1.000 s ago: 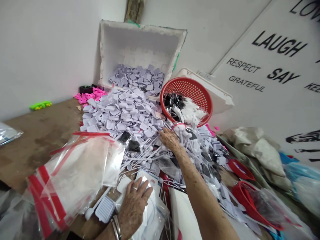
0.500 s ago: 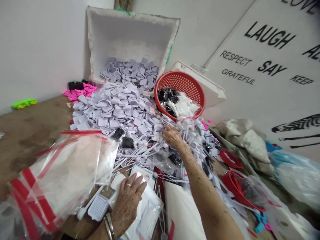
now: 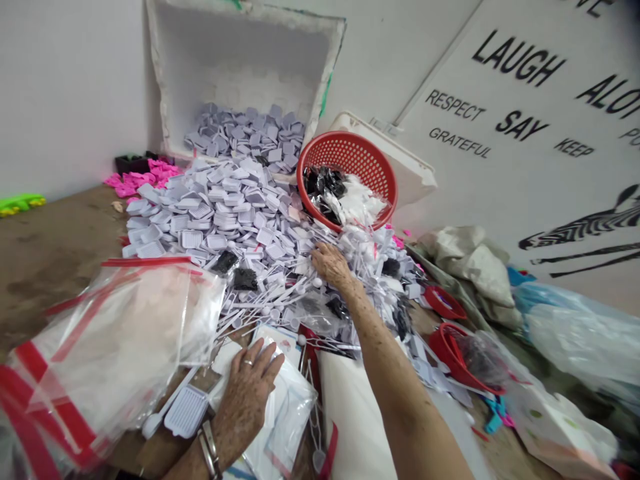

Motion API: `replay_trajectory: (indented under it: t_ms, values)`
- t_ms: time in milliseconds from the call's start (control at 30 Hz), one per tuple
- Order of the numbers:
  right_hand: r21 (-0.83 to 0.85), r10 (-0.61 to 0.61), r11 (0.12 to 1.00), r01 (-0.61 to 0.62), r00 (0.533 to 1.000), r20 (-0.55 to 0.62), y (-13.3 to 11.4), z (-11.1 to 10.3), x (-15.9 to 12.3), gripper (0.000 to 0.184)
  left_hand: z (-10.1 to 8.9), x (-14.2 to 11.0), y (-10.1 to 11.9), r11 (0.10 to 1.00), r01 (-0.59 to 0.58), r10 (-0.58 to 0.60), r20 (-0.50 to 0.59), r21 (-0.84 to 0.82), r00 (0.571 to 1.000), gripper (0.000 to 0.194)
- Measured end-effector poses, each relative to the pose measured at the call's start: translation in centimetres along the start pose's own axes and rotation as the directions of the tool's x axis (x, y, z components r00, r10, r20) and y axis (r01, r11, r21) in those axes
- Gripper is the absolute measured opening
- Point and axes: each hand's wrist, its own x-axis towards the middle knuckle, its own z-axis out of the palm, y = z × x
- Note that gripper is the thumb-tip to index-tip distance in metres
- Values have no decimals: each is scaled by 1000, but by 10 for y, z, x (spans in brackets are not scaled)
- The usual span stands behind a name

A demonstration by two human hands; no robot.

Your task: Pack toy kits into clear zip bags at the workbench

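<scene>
The head view has slid up and left since the last frame, while the hands stay at the pile of white plastic scoops (image 3: pixel 220 217). The right hand (image 3: pixel 333 263) lies on the pile's near edge, fingers loosely together; any pinch is hidden. Below the pile, the spread left hand (image 3: pixel 247 393) presses on clear packets (image 3: pixel 287 427), beside zip bags (image 3: pixel 115 340); a red basket (image 3: pixel 347 177) tilts above the pile.

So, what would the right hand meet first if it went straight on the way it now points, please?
The heap of white plastic trays, which the right hand rests against; the line passes left of the red basket, though depth is unclear.
</scene>
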Motion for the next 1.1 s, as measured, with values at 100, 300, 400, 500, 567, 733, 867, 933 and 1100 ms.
replay_trajectory:
  t_ms: [100,300,400,500,567,733,867,933,1100]
  values:
    - [3,2,1000,-2,1000,-1,-1,-1,0,30,0,0,0,1000,6,-6,6,-2,1000,62]
    - [24,13,1000,-13,1000,1,-4,-2,0,30,1,1,0,1000,10,-10,-2,-15,1000,60]
    - [41,19,999,-19,1000,4,-5,-4,1,30,3,0,0,1000,10,-10,-20,-9,1000,60]
    - [53,31,998,-31,999,10,-7,-8,1,28,7,-2,-3,1000,-10,11,-57,25,998,61]
    - [57,38,998,-39,999,20,-9,-12,1,26,9,-2,-5,998,-23,29,-94,56,995,59]
    - [80,72,994,-74,997,22,-15,-21,7,17,12,1,-12,989,-55,76,-158,136,984,51]
    - [158,59,986,-51,997,-43,-26,-32,10,24,13,5,-15,981,-73,107,-183,182,977,48]
    - [208,36,978,-18,996,-86,-33,-42,5,22,12,5,-16,979,-73,111,-200,188,974,46]
    - [314,28,949,34,981,-191,-35,-75,-42,27,9,7,-14,964,-108,173,-262,243,949,44]
